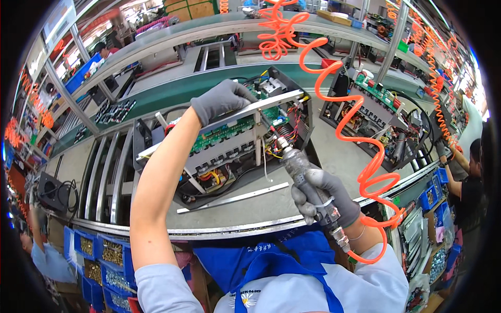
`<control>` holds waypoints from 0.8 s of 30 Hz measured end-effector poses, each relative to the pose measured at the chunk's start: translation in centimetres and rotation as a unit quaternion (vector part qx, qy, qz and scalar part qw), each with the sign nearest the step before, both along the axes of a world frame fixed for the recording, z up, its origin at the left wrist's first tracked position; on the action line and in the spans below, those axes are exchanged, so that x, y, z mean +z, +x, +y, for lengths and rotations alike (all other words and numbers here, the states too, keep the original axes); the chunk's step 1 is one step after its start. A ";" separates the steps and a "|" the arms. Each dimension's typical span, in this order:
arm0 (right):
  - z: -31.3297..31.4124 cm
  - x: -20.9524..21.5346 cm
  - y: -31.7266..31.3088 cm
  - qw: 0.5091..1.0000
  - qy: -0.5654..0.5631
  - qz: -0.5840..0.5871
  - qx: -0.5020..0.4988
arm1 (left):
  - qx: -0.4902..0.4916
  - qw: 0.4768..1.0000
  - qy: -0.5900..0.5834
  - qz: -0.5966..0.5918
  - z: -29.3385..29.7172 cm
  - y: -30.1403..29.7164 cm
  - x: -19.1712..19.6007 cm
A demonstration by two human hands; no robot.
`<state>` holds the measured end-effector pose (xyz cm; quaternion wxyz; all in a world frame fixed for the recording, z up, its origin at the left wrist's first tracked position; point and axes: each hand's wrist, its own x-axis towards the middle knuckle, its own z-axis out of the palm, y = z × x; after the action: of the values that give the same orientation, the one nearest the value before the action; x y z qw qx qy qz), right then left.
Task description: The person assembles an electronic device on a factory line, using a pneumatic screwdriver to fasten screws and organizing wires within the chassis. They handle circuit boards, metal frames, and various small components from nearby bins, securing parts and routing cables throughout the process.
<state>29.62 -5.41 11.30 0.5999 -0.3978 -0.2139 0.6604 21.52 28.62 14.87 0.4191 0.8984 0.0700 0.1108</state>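
While the workbench [235, 215] carries the open electronics chassis [222, 159] before me, its silver crossbar [281, 99] slants across the top. Pneumatic screwdriver [301, 175]: wrapped by my right hand [327, 189], nose [283, 142] near the crossbar. My left hand [222, 101] bends over the crossbar; pinch hidden, cannot tell. Judged step: fastening; next needs nose aligned, crossbar steady.

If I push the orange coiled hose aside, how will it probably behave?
The orange coiled hose would probably spring back, since its loops hang like a stretched coil. It looks fairly light, being thin tubing. Pushing it may tug the power tool, because it joins that tool's rear end.
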 end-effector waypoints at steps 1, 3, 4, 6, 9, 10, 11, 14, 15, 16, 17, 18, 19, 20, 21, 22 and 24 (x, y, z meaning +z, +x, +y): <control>-0.1 0.1 -0.1 1.000 -0.003 0.011 -0.004 | 0.001 1.000 0.005 -0.001 0.1 0.0 -0.2; 0.1 0.0 -0.1 1.000 -0.008 0.007 0.001 | -0.004 1.000 0.009 0.007 0.7 -0.4 -0.3; 0.1 0.0 0.0 1.000 -0.009 0.006 -0.003 | -0.018 1.000 0.013 0.019 0.9 -0.3 -0.1; 0.1 -0.2 -0.2 1.000 -0.009 0.011 -0.008 | -0.008 1.000 0.002 0.017 0.7 -0.2 -0.4; 0.3 -0.1 -0.3 1.000 0.000 0.015 -0.006 | -0.003 1.000 0.002 0.016 0.6 -0.2 -0.2; 0.4 -0.1 -0.3 1.000 -0.002 0.014 -0.004 | 0.000 1.000 0.003 0.010 0.4 -0.3 -0.1; 0.4 -0.1 -0.3 1.000 -0.003 0.012 -0.003 | 0.002 1.000 0.004 0.004 0.2 -0.3 0.0; 0.3 0.2 -0.6 1.000 -0.006 0.011 -0.010 | 0.007 1.000 -0.012 0.004 0.0 -0.4 0.0; 0.3 0.3 -0.8 1.000 -0.007 0.011 -0.015 | -0.002 1.000 -0.008 0.029 0.2 -0.4 0.2; 0.4 0.5 -1.0 1.000 -0.009 0.001 -0.013 | -0.003 1.000 -0.010 0.027 0.5 -0.4 0.1; 0.6 0.8 -1.1 1.000 -0.011 -0.008 -0.011 | -0.003 1.000 -0.012 0.025 0.7 -0.4 -0.1; 0.7 0.9 -1.2 1.000 -0.014 -0.017 -0.009 | -0.003 1.000 -0.014 0.023 0.8 -0.4 -0.4; 0.7 0.8 -1.1 1.000 -0.015 -0.012 -0.011 | -0.002 0.999 -0.027 0.028 0.7 -0.4 -0.2; 0.7 0.8 -1.0 1.000 -0.016 -0.005 -0.011 | -0.001 0.999 -0.021 0.028 0.7 -0.3 -0.2; 0.6 0.8 -0.9 1.000 -0.017 0.001 -0.011 | 0.001 0.999 -0.016 0.029 0.7 -0.3 -0.2; 0.6 0.7 -0.7 1.000 -0.016 0.007 -0.010 | 0.004 1.000 -0.010 0.028 0.6 -0.3 0.0; 0.6 0.8 -0.5 1.000 -0.016 0.006 -0.005 | 0.007 1.000 -0.003 0.023 0.2 -0.5 0.2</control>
<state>29.11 -4.79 12.11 0.5981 -0.4049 -0.1978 0.6627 21.04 28.83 15.12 0.4188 0.8992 0.0864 0.0925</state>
